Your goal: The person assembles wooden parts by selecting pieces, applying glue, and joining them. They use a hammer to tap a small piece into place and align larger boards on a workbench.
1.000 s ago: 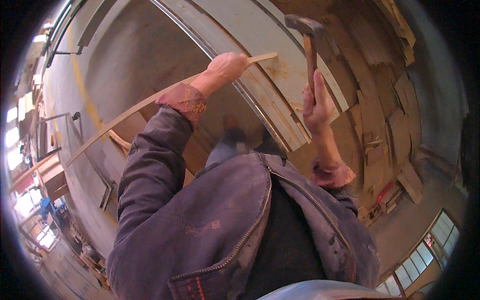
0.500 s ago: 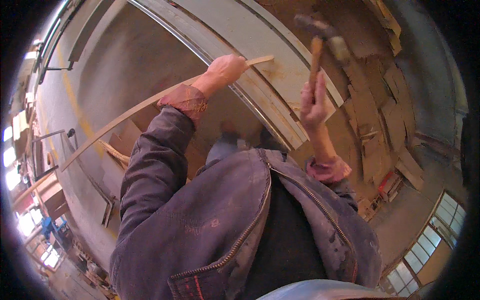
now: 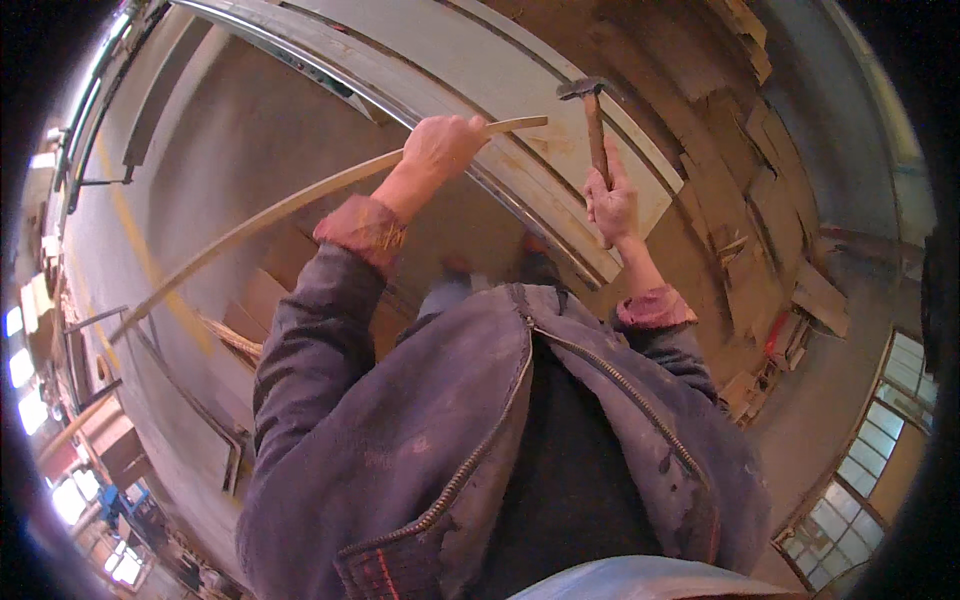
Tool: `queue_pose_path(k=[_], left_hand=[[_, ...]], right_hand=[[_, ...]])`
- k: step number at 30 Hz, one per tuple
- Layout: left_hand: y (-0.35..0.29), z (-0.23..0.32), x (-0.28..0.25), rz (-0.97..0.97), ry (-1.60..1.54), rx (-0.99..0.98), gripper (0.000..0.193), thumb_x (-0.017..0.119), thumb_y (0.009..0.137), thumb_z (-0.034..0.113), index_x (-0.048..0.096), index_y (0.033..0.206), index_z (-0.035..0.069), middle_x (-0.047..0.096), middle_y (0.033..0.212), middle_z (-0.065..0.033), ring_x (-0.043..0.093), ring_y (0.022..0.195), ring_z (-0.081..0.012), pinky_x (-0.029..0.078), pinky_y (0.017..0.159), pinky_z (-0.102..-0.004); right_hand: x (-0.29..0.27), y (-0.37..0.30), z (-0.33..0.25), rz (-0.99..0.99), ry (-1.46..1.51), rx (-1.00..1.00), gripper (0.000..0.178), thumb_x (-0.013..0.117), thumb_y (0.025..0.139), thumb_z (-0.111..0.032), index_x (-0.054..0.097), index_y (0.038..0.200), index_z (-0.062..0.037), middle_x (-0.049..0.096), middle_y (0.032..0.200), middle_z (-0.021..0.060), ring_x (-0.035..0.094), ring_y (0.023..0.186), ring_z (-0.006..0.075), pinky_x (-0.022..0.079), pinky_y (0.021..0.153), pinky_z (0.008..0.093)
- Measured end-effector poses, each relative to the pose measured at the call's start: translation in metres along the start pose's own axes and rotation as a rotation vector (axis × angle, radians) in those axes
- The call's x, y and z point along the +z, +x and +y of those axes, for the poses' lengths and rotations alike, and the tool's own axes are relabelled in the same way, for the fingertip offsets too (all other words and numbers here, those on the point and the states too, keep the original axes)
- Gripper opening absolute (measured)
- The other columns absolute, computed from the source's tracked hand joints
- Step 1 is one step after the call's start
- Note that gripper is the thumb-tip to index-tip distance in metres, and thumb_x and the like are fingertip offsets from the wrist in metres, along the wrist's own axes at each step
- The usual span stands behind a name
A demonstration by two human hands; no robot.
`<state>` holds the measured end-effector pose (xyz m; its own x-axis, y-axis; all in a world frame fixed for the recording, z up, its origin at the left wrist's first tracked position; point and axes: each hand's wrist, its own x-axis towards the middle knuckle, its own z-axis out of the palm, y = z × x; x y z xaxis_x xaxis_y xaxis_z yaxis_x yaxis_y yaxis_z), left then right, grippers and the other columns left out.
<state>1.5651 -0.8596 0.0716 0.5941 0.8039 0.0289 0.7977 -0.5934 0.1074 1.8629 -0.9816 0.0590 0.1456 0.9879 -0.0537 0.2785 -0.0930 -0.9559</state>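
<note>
Head cam, looking down: nearest thing is the wearer's dark jacket, hanging open over a black top, below both grips. Reddish rolled cuffs sit just behind each hand.

Left hand is wrapped around a long thin wooden strip, fingers curled snug on it, pretty close to one end. A short stub pokes out to the right of that grip, and the long part runs off to the lower left of it. Looks bowed, but this lens bends stuff, so can't tell if it really is.

Right hand is closed around the wooden handle of a hammer, with the dark metal head up above the grip.

Beyond the hands there's a long pale board. The stub and the hammer both overlap it in view; can't tell if either touches. A shiny metal rail runs diagonally between the two grips.

Farther out, flat brown pieces lie right of the hammer grip, a yellow floor line is well left of the left hand, and paned windows are way off to the lower right of the right hand.
</note>
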Motion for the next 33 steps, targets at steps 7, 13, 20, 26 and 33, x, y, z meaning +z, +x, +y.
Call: queue_pose_path(k=[7,13,20,26,33], left_hand=[[-0.059,0.002,-0.073,0.472,0.056,0.073,0.025,0.074,0.097,0.035,0.062,0.102,0.014,0.065,0.075,-0.0026,0.07,0.062,-0.0244,0.056,0.05,-0.0384],[-0.094,0.003,-0.119,0.549,0.04,0.037,0.028,0.082,0.091,0.025,0.067,0.112,0.013,0.065,0.08,-0.0003,0.068,0.069,-0.0203,0.054,0.056,-0.0342],[-0.102,-0.042,-0.139,0.594,0.013,0.036,0.022,0.076,0.094,0.027,0.065,0.107,0.012,0.057,0.077,-0.0003,0.06,0.064,-0.0181,0.051,0.054,-0.0331],[-0.085,-0.111,-0.149,0.518,-0.03,-0.066,0.024,0.081,0.089,0.016,0.067,0.107,0.013,0.065,0.079,-0.0017,0.067,0.068,-0.0206,0.055,0.056,-0.0353],[-0.047,-0.209,-0.17,0.542,-0.007,-0.221,0.018,0.076,0.094,0.024,0.063,0.097,0.013,0.06,0.073,-0.0031,0.066,0.063,-0.0221,0.052,0.052,-0.0369]], right_hand=[[0.018,0.02,0.024,-0.056,0.125,0.225,0.06,0.059,0.107,-0.015,0.039,0.164,-0.0106,0.062,0.079,0.0023,0.055,0.054,0.0085,0.049,0.046,0.029],[0.014,0.034,-0.026,0.021,-0.776,-0.353,0.063,0.078,0.097,-0.024,0.054,0.151,-0.0019,0.074,0.116,0.0116,0.072,0.098,0.0242,0.06,0.083,0.0382],[0.092,0.078,-0.159,-0.202,-0.04,-0.645,0.055,0.087,0.088,-0.017,0.066,0.135,0.0018,0.075,0.123,0.0152,0.074,0.106,0.0226,0.058,0.094,0.0336],[0.164,0.141,-0.188,-0.252,-0.136,-0.733,0.03,0.086,0.089,-0.012,0.074,0.112,0.0015,0.078,0.1,0.0122,0.077,0.083,0.0201,0.061,0.075,0.0306],[0.261,0.22,-0.22,-0.037,-0.226,-0.844,0.023,0.086,0.089,-0.011,0.071,0.105,-0.0016,0.077,0.094,0.0133,0.076,0.073,0.0221,0.06,0.065,0.0314]])
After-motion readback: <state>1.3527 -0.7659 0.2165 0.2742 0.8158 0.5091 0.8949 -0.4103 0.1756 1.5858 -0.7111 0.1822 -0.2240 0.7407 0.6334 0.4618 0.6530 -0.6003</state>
